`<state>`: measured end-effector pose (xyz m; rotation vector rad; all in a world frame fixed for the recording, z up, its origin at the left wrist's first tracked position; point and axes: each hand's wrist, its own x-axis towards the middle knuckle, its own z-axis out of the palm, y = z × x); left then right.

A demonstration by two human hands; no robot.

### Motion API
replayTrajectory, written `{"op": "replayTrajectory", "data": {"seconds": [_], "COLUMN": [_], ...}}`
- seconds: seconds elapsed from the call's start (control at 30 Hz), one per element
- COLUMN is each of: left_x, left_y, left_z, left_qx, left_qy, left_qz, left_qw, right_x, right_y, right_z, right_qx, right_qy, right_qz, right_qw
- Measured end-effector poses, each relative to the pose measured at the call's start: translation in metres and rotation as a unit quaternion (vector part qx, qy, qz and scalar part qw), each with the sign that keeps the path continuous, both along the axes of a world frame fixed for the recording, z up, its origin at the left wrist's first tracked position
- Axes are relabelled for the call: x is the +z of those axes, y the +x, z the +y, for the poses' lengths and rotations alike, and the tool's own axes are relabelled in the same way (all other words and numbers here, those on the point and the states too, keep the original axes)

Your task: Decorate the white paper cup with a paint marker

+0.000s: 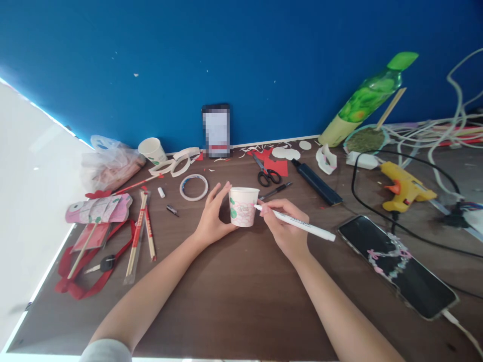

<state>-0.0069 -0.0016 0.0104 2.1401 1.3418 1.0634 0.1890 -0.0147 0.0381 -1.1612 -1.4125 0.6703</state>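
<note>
A small white paper cup (pixel 243 205) with green and pink drawing stands on the brown table (pixel 234 296) in the middle. My left hand (pixel 212 218) wraps round its left side and holds it. My right hand (pixel 284 225) grips a white marker (pixel 302 224), whose tip touches the cup's right side.
Black scissors (pixel 267 174), a tape roll (pixel 193 187), a black knife (pixel 316 182), a yellow glue gun (pixel 404 187), a dark phone (pixel 397 264) on a cable, chopsticks (pixel 143 231), a pink paper fish (pixel 98 208), another cup (pixel 152 150), a green bottle (pixel 364 100) and cables lie around.
</note>
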Motion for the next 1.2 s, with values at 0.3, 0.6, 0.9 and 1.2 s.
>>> {"op": "replayTrajectory", "data": {"seconds": [0.3,0.6,0.9,1.2], "left_x": [0.001,0.000,0.002,0.001], "left_y": [0.000,0.000,0.000,0.000], "left_z": [0.000,0.000,-0.001,0.001], "left_qx": [0.002,0.002,-0.005,-0.004], "left_qy": [-0.001,-0.004,-0.040,-0.029], "left_qz": [0.003,0.005,-0.005,-0.016], "left_qw": [1.000,1.000,0.999,0.999], "right_x": [0.000,-0.004,0.011,0.004], "right_y": [0.001,0.002,0.016,0.020], "right_z": [0.001,0.003,0.009,0.011], "right_qx": [0.012,0.042,0.072,0.117], "right_qy": [-0.003,-0.013,-0.019,0.009], "right_qz": [0.016,0.091,0.055,0.040], "right_qw": [1.000,0.995,0.996,0.992]}}
